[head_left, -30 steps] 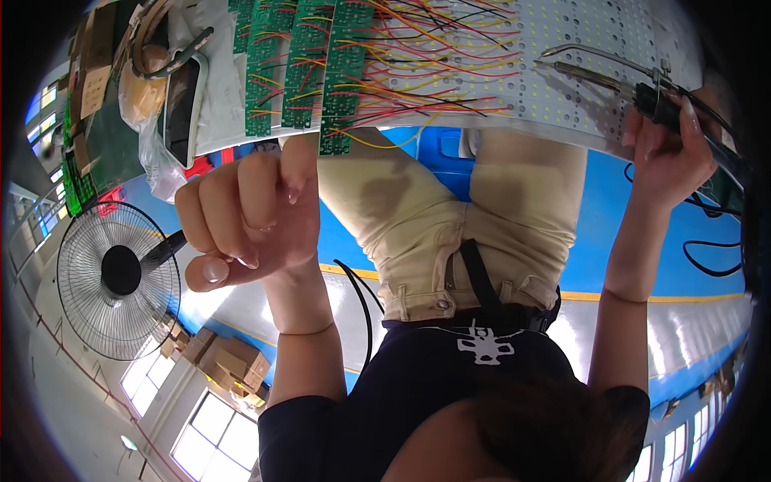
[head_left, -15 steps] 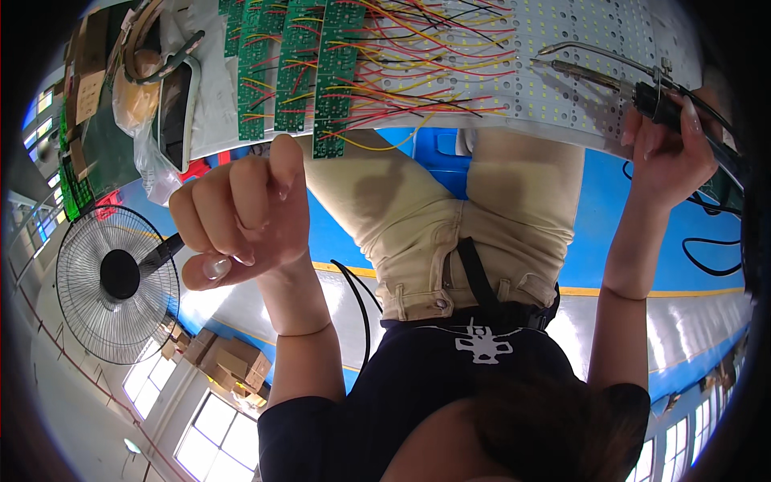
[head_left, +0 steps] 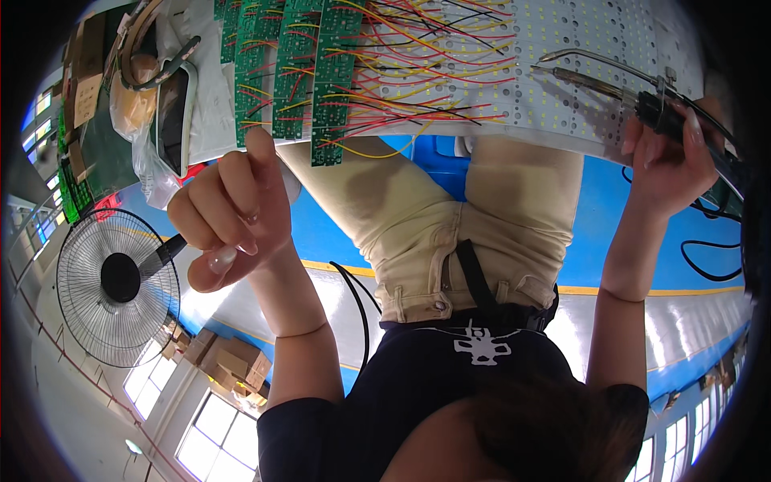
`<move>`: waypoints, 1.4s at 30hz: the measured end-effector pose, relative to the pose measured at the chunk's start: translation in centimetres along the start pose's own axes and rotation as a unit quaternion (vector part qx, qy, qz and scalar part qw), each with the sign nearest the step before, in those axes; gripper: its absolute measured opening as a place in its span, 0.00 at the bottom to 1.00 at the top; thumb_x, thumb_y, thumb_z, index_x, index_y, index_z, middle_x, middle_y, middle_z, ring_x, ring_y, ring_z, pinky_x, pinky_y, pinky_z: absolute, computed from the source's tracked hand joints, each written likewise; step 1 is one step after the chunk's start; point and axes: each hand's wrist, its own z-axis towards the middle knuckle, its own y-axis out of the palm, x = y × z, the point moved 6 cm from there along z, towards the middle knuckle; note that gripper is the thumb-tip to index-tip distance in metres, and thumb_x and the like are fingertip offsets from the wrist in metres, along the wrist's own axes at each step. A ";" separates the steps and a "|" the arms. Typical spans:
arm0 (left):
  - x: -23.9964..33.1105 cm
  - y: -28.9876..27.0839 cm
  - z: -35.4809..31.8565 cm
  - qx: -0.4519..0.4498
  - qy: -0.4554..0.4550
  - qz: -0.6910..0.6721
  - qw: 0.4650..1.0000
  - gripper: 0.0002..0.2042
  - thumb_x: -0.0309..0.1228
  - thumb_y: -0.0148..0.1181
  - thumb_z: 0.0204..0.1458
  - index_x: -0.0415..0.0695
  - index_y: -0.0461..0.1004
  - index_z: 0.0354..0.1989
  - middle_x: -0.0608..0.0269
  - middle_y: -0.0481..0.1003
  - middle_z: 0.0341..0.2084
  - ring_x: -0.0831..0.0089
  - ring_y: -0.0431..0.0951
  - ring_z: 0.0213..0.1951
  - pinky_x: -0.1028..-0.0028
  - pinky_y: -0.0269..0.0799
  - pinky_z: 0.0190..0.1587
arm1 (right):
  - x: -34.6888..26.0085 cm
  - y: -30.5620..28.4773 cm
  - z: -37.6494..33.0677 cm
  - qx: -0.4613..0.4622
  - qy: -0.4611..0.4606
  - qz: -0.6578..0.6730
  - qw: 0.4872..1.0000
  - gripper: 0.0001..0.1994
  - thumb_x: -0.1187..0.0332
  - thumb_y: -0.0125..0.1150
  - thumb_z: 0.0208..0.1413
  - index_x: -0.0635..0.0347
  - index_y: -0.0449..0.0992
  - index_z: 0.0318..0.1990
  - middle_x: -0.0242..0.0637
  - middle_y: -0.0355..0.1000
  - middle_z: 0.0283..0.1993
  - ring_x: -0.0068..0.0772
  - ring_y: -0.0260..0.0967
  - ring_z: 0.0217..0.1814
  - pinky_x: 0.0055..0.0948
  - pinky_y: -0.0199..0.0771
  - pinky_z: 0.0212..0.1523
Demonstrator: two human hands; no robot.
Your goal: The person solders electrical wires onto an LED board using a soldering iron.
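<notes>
My right hand [head_left: 675,165] grips a soldering iron [head_left: 590,83] by its black handle, the tip pointing left above a white panel. A curved metal tube [head_left: 614,64] is clamped alongside the iron. My left hand [head_left: 233,213] hovers at the table's near edge with its fingers curled in, the index finger raised toward the boards; no object shows in it. Beyond it lie several green circuit boards [head_left: 333,80] in columns, the nearest jutting past the edge. Red, yellow and black wires [head_left: 438,68] run from them to the right.
White panels with rows of small yellowish squares [head_left: 578,32] cover the table's right part. At the left are a dark-screened device [head_left: 173,120], plastic bags [head_left: 157,173] and a thick looped cable [head_left: 132,60]. A black fan [head_left: 120,277] stands left, with cardboard boxes [head_left: 233,361] behind.
My left hand has shifted slightly left, away from the nearest circuit board. That board's near end hangs a little lower. My right hand and the soldering iron are almost unmoved.
</notes>
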 end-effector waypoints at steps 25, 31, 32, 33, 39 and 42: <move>-1.3 3.7 3.7 -0.183 -0.001 0.752 0.634 0.18 0.22 0.74 0.30 0.44 0.83 0.35 0.64 0.70 0.30 0.71 0.70 0.30 0.73 0.62 0.29 | -1.5 1.3 -0.3 -0.124 0.013 0.308 0.943 0.11 0.76 0.45 0.61 0.79 0.72 0.40 0.48 0.70 0.27 0.27 0.58 0.11 0.25 0.59 0.12; -2.4 4.2 4.1 -0.202 0.020 0.761 0.616 0.18 0.21 0.73 0.31 0.47 0.83 0.36 0.65 0.70 0.29 0.71 0.69 0.29 0.72 0.63 0.29 | -1.3 0.9 -0.6 -0.006 0.064 0.045 0.997 0.17 0.63 0.43 0.62 0.69 0.74 0.40 0.32 0.55 0.12 0.26 0.49 0.11 0.31 0.57 0.13; -2.5 4.3 4.2 -0.209 0.026 0.761 0.614 0.18 0.20 0.73 0.32 0.48 0.83 0.36 0.66 0.70 0.29 0.71 0.69 0.29 0.72 0.63 0.28 | -1.2 0.8 -0.6 -0.001 0.065 0.042 0.997 0.17 0.63 0.43 0.62 0.69 0.74 0.41 0.32 0.55 0.12 0.26 0.49 0.11 0.31 0.57 0.13; -2.6 4.2 4.3 -0.209 0.026 0.761 0.614 0.18 0.20 0.73 0.32 0.48 0.83 0.36 0.66 0.70 0.29 0.71 0.69 0.29 0.72 0.63 0.28 | -1.2 0.7 -0.6 0.004 0.066 0.039 0.997 0.18 0.62 0.43 0.62 0.70 0.75 0.41 0.32 0.56 0.12 0.26 0.50 0.11 0.31 0.58 0.14; -2.8 4.9 4.5 -0.225 0.041 0.778 0.585 0.16 0.21 0.73 0.32 0.48 0.83 0.34 0.67 0.72 0.29 0.70 0.68 0.28 0.71 0.63 0.29 | -0.2 -0.5 -0.2 -0.006 0.025 -0.007 1.000 0.19 0.62 0.43 0.62 0.70 0.75 0.42 0.32 0.56 0.13 0.27 0.51 0.12 0.31 0.58 0.15; -2.8 5.0 4.5 -0.218 0.047 0.787 0.575 0.15 0.22 0.73 0.31 0.48 0.83 0.33 0.68 0.72 0.29 0.71 0.68 0.28 0.71 0.63 0.29 | -0.2 -0.4 -0.2 -0.010 0.020 -0.004 1.000 0.18 0.62 0.43 0.62 0.70 0.75 0.42 0.32 0.56 0.13 0.27 0.51 0.12 0.31 0.58 0.15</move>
